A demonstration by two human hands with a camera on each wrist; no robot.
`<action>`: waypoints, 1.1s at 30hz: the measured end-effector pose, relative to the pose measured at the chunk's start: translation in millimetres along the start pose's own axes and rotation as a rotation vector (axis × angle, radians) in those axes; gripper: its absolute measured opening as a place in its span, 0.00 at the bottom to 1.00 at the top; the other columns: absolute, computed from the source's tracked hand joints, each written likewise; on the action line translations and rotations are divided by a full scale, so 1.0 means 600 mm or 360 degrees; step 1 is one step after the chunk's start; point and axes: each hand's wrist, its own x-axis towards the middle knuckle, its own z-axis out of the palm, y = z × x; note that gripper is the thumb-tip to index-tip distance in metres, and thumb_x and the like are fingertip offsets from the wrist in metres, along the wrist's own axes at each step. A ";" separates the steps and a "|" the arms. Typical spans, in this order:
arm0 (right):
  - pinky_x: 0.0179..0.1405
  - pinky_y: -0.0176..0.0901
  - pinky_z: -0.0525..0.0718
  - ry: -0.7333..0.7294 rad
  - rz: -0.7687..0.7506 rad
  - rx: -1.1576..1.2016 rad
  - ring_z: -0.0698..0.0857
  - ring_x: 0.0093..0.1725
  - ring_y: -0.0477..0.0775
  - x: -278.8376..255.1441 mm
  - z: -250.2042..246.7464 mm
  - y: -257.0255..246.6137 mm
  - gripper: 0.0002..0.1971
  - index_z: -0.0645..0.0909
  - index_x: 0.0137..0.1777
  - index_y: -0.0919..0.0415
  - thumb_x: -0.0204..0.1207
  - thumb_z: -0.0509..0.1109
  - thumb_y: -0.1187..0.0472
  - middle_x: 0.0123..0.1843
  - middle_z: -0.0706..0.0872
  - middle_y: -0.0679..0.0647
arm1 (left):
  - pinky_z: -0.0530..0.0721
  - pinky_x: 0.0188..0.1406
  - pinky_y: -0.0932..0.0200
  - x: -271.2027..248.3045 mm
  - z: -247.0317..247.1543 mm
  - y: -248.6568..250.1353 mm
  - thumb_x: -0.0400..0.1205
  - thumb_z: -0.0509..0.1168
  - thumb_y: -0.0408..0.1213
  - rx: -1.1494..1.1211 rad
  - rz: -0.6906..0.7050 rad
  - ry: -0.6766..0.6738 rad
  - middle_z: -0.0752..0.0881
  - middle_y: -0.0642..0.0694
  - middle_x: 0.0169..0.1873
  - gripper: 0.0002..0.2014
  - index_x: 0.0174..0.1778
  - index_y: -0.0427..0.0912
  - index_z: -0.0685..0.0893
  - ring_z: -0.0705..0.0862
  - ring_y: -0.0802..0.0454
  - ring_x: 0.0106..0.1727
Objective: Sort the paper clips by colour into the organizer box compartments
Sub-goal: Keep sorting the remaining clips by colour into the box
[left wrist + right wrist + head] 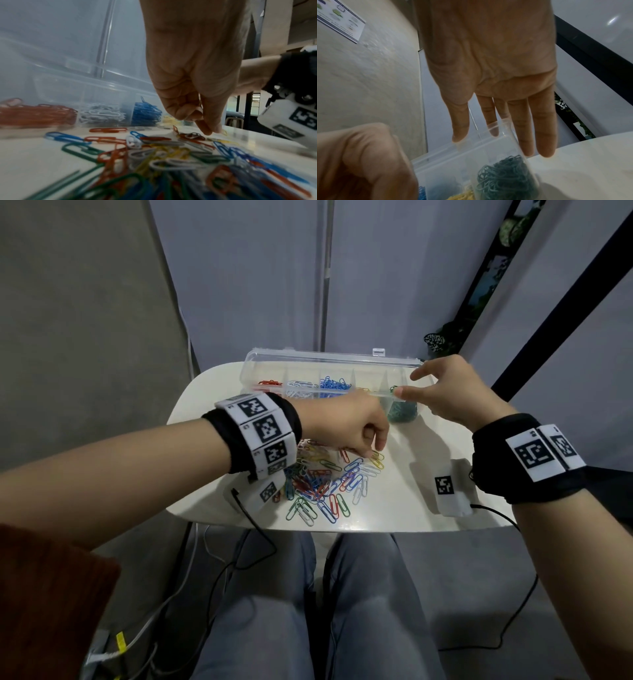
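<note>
The left hand [346, 426], fingers curled down, pinches at a yellow paper clip [376, 457] on the far side of the mixed pile [322, 484] mid-counter, and should lift only that one, while the right hand [452, 395], fingers straight and empty, hovers over the organizer box [329, 361] at the far edge.

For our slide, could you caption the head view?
Left hand picks from mixed coloured paper clips; right hand open over clear plastic organizer box.
</note>
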 end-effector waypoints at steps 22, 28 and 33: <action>0.27 0.39 0.74 0.0000 -0.0014 -0.0044 0.81 0.30 0.51 -0.001 -0.002 0.007 0.25 0.83 0.59 0.59 0.68 0.80 0.45 0.68 0.79 0.61 | 0.71 0.30 0.71 0.014 -0.113 -0.016 0.79 0.73 0.36 0.0109 -0.0211 0.0488 0.81 0.56 0.31 0.05 0.45 0.38 0.87 0.76 0.62 0.31; 0.26 0.40 0.74 -0.0020 -0.0025 -0.0079 0.79 0.27 0.51 -0.003 -0.004 0.004 0.25 0.82 0.60 0.60 0.69 0.79 0.45 0.71 0.79 0.61 | 0.75 0.36 0.69 0.045 -0.103 -0.028 0.75 0.77 0.37 0.0077 -0.0389 0.0536 0.82 0.53 0.33 0.11 0.50 0.37 0.88 0.82 0.53 0.39; 0.33 0.41 0.75 -0.0023 -0.0031 -0.0090 0.80 0.31 0.50 0.002 -0.003 0.006 0.26 0.83 0.60 0.58 0.68 0.79 0.43 0.70 0.79 0.60 | 0.72 0.30 0.79 0.015 -0.106 -0.038 0.75 0.77 0.39 -0.0093 -0.0300 0.0644 0.88 0.46 0.44 0.13 0.53 0.39 0.88 0.82 0.68 0.36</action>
